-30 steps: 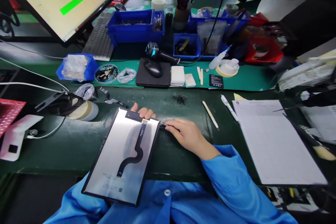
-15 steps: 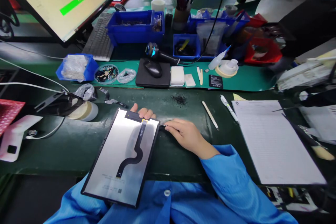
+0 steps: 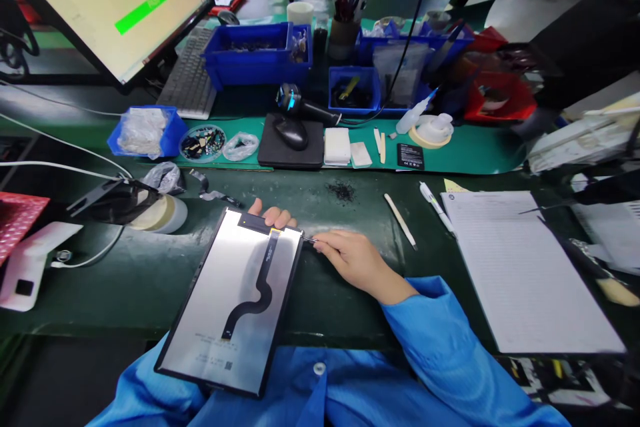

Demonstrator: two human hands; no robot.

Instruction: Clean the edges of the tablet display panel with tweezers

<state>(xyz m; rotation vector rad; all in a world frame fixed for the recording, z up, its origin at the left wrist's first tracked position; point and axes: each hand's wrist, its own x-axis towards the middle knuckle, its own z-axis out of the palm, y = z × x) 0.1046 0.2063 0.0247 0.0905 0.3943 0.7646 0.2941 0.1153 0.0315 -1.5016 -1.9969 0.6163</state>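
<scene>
A tablet-sized LCD panel point(image 3: 210, 307) is held tilted over the bench's front edge, its silvery back facing me. A black flex cable point(image 3: 263, 280) snakes down that back from the panel's top end. My left hand point(image 3: 275, 215) grips the top end from behind; only fingertips show above the rim, and the rest is hidden by the panel. At the panel's upper right corner, my right hand point(image 3: 353, 257) pinches a thin metal-tipped tool point(image 3: 309, 239). The tip meets the edge there, but most of the tool is hidden in my fingers.
A heap of black scraps point(image 3: 341, 191) lies beyond my hands. To its right are a pale stick point(image 3: 400, 221), a pen point(image 3: 437, 207) and lined paper point(image 3: 525, 267). A tape roll point(image 3: 170, 215) stands left. Behind are a mouse point(image 3: 291, 131), a barcode scanner point(image 3: 305, 105) and blue bins point(image 3: 250, 67).
Both hands and the panel stay almost in place. The tool's tip at the panel's corner has shifted very slightly; the whole view has moved a little.
</scene>
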